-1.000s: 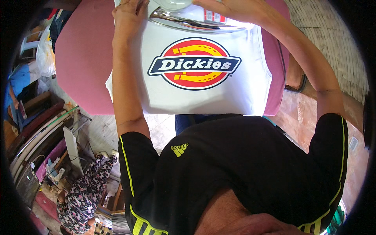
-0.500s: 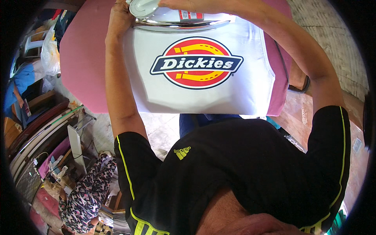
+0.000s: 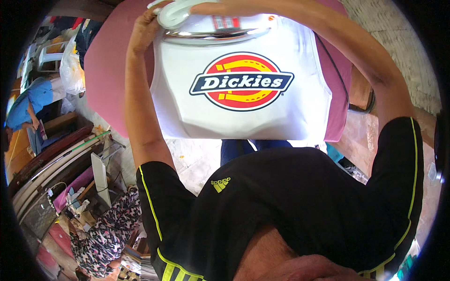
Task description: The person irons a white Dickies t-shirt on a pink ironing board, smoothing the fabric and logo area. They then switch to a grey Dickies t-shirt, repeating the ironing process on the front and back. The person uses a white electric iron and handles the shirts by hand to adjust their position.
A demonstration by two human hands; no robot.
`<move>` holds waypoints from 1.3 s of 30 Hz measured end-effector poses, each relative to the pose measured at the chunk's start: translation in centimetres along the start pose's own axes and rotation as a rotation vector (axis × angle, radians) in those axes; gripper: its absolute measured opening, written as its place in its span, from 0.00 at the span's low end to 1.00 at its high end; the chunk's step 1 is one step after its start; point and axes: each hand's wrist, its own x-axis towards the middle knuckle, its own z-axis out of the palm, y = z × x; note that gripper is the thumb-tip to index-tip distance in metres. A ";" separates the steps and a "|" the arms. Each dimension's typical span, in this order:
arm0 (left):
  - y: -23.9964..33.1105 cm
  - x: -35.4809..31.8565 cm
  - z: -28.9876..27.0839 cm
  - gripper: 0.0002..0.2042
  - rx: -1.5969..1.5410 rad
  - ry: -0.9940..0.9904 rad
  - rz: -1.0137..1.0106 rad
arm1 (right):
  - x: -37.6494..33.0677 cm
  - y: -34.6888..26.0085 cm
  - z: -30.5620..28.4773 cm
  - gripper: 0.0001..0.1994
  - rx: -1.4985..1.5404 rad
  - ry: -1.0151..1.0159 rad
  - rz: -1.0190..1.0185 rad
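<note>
The iron (image 3: 187, 21) sits at the far end of the white shirt (image 3: 239, 107) on the pink table (image 3: 105, 70), long side running left to right; the right hand (image 3: 225, 7) rests on top of it, fingers wrapped over it. The left hand (image 3: 143, 28) touches its left end, fingers pressed together.

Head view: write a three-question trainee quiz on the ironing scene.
1. True or false: the white shirt lies printed side up on the pink board.
2. Which hand is on the iron? A) left hand B) right hand C) neither
3. Fill in: the left hand rests at the shirt's far ____ corner.

Key: 1 true. 2 B; the right hand lies over the iron's top, though the grip itself is cut off at the picture's edge. 3 left.
</note>
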 end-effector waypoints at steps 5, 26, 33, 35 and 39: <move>0.8 0.1 3.0 0.15 0.587 0.172 0.094 | -8.0 2.8 -6.2 0.19 0.062 0.241 0.376; 1.3 0.9 8.5 0.17 1.208 0.435 0.153 | -7.8 5.8 -3.1 0.22 -0.093 0.184 0.464; 2.1 1.2 9.1 0.16 1.279 0.469 0.192 | -8.4 7.1 -3.9 0.24 -0.103 0.147 0.378; 3.5 1.1 9.6 0.18 1.239 0.401 0.145 | -6.1 6.0 -5.2 0.22 -0.098 0.057 0.362; 3.5 0.9 9.6 0.17 1.201 0.426 0.124 | -5.1 7.0 -5.2 0.24 -0.099 0.040 0.336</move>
